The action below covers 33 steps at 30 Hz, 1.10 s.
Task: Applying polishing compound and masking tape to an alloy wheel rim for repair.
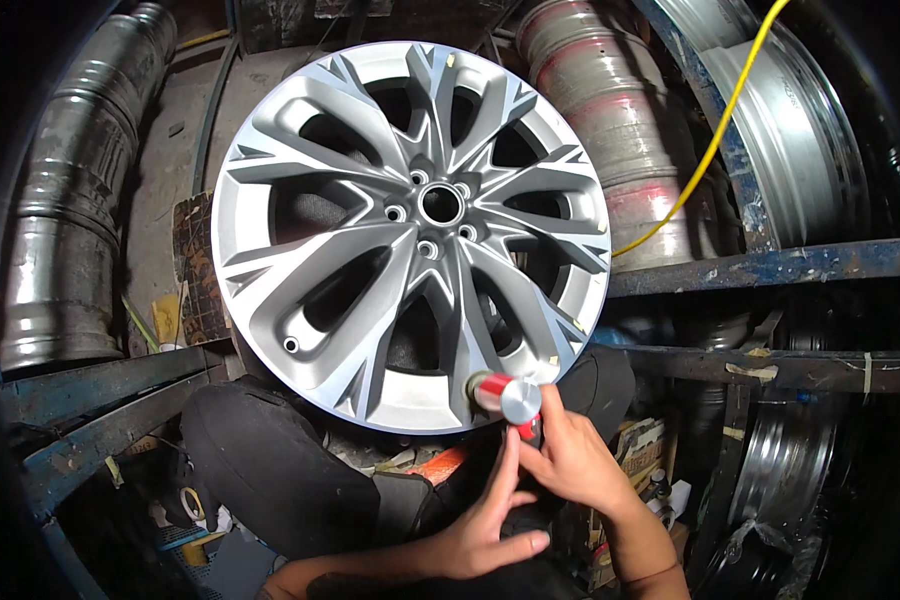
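Observation:
A large alloy wheel rim (425, 390) with grey spokes and bright machined faces lies face up above my dark-clothed legs. My right hand (580, 455) is closed around a small red-and-silver hand tool (493, 392) with a round metal cap; its exact kind is not clear. The tool's far end is at the rim's near edge, over the lower right spokes. Just below the tool is my left hand (485, 525), its fingers stretched out and thumb apart. Its fingertips come close to the tool's red underside; whether they touch it cannot be told.
Stacked bare metal rims stand at the left (70, 200) and at the upper right (610, 110). A yellow hose (720, 130) runs down to the wheel's right edge. Blue-painted steel beams (770, 268) cross the right side. A tape roll (192, 503) is at lower left.

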Tool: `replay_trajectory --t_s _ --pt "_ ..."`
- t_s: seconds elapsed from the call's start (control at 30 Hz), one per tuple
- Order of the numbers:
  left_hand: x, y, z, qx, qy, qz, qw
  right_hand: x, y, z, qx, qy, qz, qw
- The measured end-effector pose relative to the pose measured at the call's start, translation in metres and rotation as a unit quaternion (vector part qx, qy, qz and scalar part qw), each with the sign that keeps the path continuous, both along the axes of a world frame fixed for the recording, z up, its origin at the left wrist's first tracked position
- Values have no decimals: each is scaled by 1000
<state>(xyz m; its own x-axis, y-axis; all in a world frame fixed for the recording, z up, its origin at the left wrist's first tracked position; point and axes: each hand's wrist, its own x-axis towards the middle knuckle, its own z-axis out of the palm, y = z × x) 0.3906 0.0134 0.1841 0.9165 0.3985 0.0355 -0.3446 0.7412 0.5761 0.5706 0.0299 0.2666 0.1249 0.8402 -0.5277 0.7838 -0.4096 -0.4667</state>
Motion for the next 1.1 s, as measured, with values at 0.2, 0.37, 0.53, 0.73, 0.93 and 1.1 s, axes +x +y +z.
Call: replay_trajectory --t_s 0.2,0.37,0.53,0.73,0.93,1.1 --pt "2 -7 4 34 7 2 999 6 -2 10 -16 24 3 1000" --pt "11 4 -17 37 0 -8 999 -2 -4 -1 37 -14 -45 998" --pt "12 -13 -9 82 24 31 996 6 -8 -4 67 -11 11 998" --pt "9 -21 -14 98 37 47 993 8 -6 -5 16 53 3 998" --pt "10 -13 -24 135 69 53 987 -4 -7 -15 41 83 -105 990" --pt "11 -15 -15 152 93 87 980 -3 -12 -16 39 63 -92 993"
